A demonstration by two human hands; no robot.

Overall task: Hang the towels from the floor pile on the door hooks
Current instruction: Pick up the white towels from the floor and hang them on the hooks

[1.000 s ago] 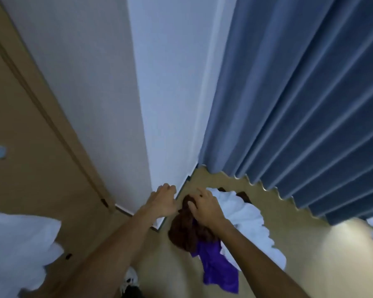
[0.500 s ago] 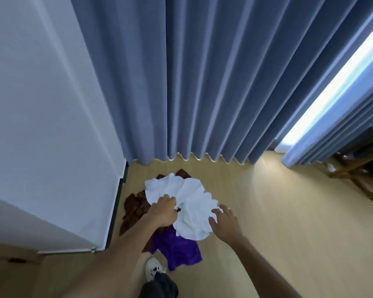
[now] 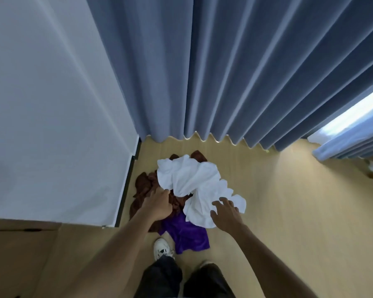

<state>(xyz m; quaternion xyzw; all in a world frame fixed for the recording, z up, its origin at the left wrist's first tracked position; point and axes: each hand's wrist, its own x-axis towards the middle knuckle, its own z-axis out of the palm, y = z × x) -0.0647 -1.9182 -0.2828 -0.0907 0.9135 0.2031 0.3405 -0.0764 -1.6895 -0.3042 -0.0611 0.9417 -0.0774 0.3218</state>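
**Towel pile on a pale wood floor, both hands down at it**

The floor [image 3: 289, 211] is light, yellowish wood-look boarding, running from the foot of a white wall [image 3: 52, 125] on the left to a blue-grey curtain [image 3: 224, 72] that hangs in deep pleats across the back, its wavy hem just above the boards. A dark baseboard strip [image 3: 125, 190] edges the wall's corner. At far right a gap in the curtain lets in bright daylight [image 3: 353, 119] — it throws a paler patch onto the boards nearby.

The pile lies on the floor near the wall's corner, just in front of the curtain hem. A white towel [image 3: 194, 179] sits crumpled on top, a brown towel [image 3: 144, 186] spreads beneath it toward the wall, and a purple towel [image 3: 187, 235] sticks out at the near side.

The left hand [image 3: 158, 204] is curled at the white towel's near-left edge, fingers closed on the cloth — whether it also catches the brown one cannot be told. The right hand [image 3: 225, 214] has its fingers spread wide over the white towel's near-right corner, gripping nothing.

A white shoe [image 3: 163, 250] stands just beside the purple towel, dark trouser legs [image 3: 164, 278] below it.
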